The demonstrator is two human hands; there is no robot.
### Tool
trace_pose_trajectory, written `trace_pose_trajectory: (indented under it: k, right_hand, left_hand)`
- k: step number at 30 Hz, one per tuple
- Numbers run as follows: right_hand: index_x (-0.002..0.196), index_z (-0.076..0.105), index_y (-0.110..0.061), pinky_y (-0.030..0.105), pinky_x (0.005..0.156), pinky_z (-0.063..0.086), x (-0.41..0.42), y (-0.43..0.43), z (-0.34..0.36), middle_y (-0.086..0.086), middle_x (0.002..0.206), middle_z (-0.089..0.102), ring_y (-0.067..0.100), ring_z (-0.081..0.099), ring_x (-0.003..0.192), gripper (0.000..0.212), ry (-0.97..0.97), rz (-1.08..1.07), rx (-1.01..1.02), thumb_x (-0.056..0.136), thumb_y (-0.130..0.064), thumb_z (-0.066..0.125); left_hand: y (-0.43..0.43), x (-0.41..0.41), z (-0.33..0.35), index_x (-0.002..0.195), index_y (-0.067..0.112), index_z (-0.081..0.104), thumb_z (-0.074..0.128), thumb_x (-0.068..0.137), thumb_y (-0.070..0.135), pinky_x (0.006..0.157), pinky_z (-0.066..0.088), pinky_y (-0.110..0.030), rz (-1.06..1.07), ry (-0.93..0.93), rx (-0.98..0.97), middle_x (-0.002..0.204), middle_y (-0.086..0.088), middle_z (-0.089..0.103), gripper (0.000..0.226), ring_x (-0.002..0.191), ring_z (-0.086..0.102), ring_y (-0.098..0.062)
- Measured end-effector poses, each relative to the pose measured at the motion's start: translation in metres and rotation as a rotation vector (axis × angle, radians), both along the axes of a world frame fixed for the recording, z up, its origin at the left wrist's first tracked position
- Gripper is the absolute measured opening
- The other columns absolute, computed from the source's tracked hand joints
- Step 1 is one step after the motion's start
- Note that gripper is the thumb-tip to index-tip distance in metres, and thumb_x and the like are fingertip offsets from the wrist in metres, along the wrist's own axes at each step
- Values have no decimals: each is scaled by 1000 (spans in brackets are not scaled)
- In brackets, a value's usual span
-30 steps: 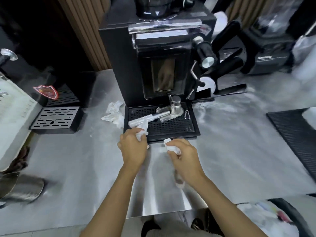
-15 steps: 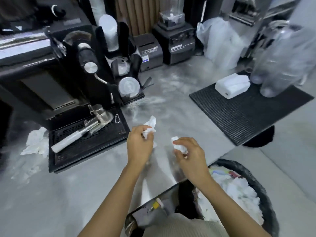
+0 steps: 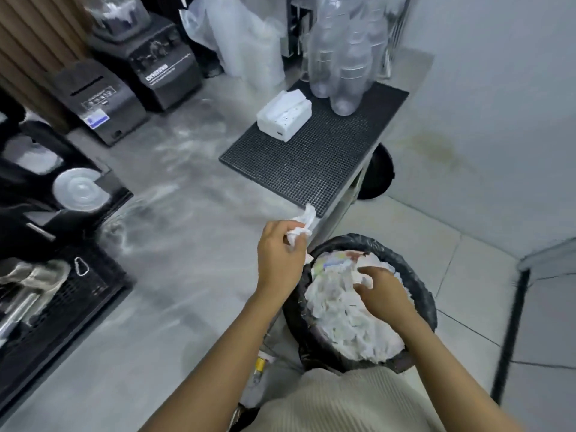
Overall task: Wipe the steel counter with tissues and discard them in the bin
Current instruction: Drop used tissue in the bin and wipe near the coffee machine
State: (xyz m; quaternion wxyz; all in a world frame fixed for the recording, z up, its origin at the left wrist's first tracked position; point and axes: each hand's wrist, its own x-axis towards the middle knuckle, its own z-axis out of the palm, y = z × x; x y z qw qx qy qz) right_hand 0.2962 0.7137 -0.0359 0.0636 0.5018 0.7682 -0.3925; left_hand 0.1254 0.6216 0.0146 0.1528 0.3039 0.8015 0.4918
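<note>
The head view, the only one, looks down on both hands at the bench's corner. The left hand (image 3: 279,255) hovers over the edge of the steel bench (image 3: 187,275), its fingers curled tight round a crumpled tissue wad (image 3: 300,227) whose loose tail sticks up past the knuckles. Bunching it this way probably keeps the soiled paper together so nothing drops back onto the wiped steel. Just to the right and lower, the right hand (image 3: 385,293) hangs over the open mouth of the bin (image 3: 425,300), with thumb and fingertips seemingly pinching a smaller wad (image 3: 365,279). Blur makes it hard to say whether that grip is firm or loosening. The bin stands on the floor, tucked against the bench corner directly below the right hand, and is already heaped with white discarded paper (image 3: 343,322), so anything let go there should land on the pile rather than fall deep. The hands are apart, one wad in each, which suits dropping them one after the other, the right first. Beyond the left hand a black mat (image 3: 311,157) covers the bench end and carries a white tissue box (image 3: 284,115), within easy reach for fresh sheets, and stacked clear cups (image 3: 343,57). Pale streaks show on the steel ahead and to the left of the left hand, which suggests more wiping is due once both wads are binned.
</note>
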Motion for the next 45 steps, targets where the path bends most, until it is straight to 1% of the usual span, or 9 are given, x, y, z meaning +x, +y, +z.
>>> trace_pose_trajectory:
  k: [4,7,12,19,27,30,36,41,45]
  right_hand:
    - [132,56,-12,37,98,43,24,8,3,11,141,50,30,54,121,38,17,-149,61,96,-20,57]
    - [126,61,-13,38,96,44,34,10,10,10,137,54,31,53,120,32,57,-221,124,95,-21,59]
    - [121,63,-15,30,92,39,34,6,25,10,132,56,26,52,120,27,180,-274,149,95,-18,58]
    - [115,66,-15,28,89,41,0,-15,37,2,123,60,17,55,111,21,342,-196,142,96,-19,58]
    - [104,68,-20,10,70,42,-70,-70,60,-1,105,64,0,59,87,14,550,7,116,93,-15,62]
    - [104,68,-21,9,61,42,-93,-99,68,-3,100,65,1,60,80,14,603,79,48,93,-15,62]
    - [96,69,-23,11,63,47,-135,-163,72,-7,100,67,-6,59,86,15,636,252,-86,93,-11,61]
    - [97,70,-22,8,67,45,-167,-221,69,-10,99,68,-5,60,84,13,636,439,-164,92,-12,64]
    - [91,69,-29,7,67,45,-183,-260,68,-14,96,68,-3,60,85,19,636,555,-230,92,-11,63]
  left_hand:
    - [26,30,-18,98,18,67,61,84,11,72,44,-12,-165,-12,-149,104,4,55,17,82,54,-3]
    - [38,42,-34,121,17,61,60,87,14,92,37,-16,-383,-43,-365,123,1,49,34,106,53,-15]
    - [34,43,-42,132,17,54,61,89,18,94,29,-14,-470,-67,-475,133,-2,47,44,119,48,-15]
    - [-12,25,-20,111,24,67,63,88,19,82,49,-18,-275,-221,-310,106,8,65,23,90,60,-10]
    - [-94,-7,13,97,24,72,63,88,16,68,50,-23,-18,-370,-99,83,6,66,15,74,62,-12]
    - [-131,-23,21,95,25,72,62,88,12,76,53,-30,77,-382,-41,85,2,67,18,74,62,-15]
    - [-214,-45,28,93,27,71,60,88,11,77,52,-24,299,-375,16,90,-3,71,21,76,63,-10]
    - [-291,-56,31,93,20,70,59,89,6,64,50,-19,546,-359,88,90,-14,69,18,72,61,-14]
    - [-342,-59,33,91,18,71,59,88,3,73,52,-25,705,-339,134,88,-13,69,19,70,59,-14]
